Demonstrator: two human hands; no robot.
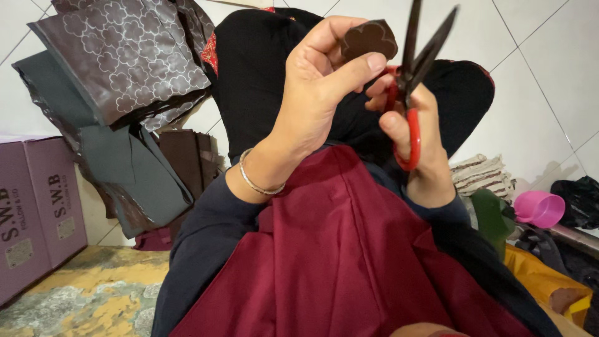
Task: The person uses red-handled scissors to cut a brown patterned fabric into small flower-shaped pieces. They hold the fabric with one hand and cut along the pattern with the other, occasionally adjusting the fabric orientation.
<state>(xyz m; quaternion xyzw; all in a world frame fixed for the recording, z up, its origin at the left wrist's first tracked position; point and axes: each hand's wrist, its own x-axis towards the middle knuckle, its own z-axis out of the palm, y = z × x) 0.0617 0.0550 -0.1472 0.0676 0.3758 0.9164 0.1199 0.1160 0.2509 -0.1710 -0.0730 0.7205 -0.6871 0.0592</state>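
Left hand [318, 87]: thumb and fingers pinching a small dark-brown scalloped, flower-shaped cutout piece [368, 39], held up in front of the chest. Thin silver bangle [257, 181] on that wrist.

Right hand [417, 143]: closed through the red loop handles of a pair of scissors with dark blades [417, 56], thumb in the upper loop. Blades point up and are parted in a narrow V (tips run out the top of the frame). The blades sit just beside the right edge of the cutout; can't tell if they touch it.

Both hands are raised over the lap: dark-red cloth [349, 249] draped there, black fabric [262, 68] behind the hands.

Further out, left side: stack of dark-brown sheets printed with a pale flower outline pattern [125, 56] on the white tiled floor [543, 68], plain grey-green sheets [125, 162] under and below it. Mauve cardboard box [37, 212] at the far left edge, standing on a yellow-grey patterned mat [93, 293].

Right side: folded stack of beige cloth [480, 175], pink plastic cup on its side [540, 209], a yellow fabric heap [543, 274] below it.
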